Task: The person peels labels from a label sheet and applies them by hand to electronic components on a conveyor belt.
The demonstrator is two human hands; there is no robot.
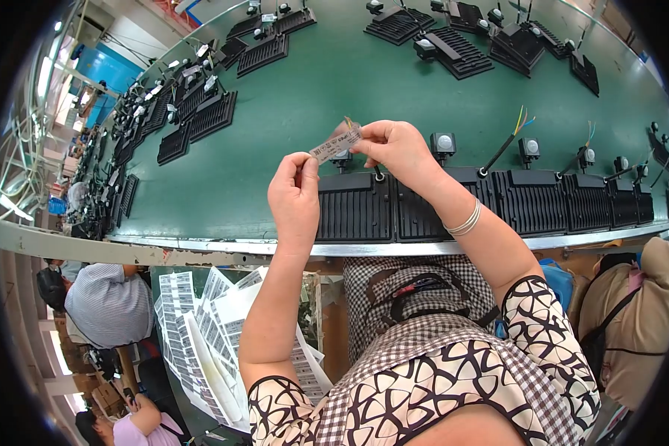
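Observation:
A small printed label (333, 144) is stretched between my two hands above the green table. My left hand (296, 192) pinches its left end between thumb and fingers. My right hand (400, 152) pinches the right end, where coloured wire tips show just behind it. Below my hands, a black ribbed housing (354, 210) lies at the table's front edge, first in a row of similar housings. Black sensor heads with white domes (444, 144) and cables with bare coloured wires (514, 128) stand along the row's back.
More black housings lie at the left (212, 116) and back (457, 53) of the green table (305, 97). Sheets of printed labels (208, 334) rest below the metal table edge, at my left. Other people sit at the left (110, 305) and right (635, 327).

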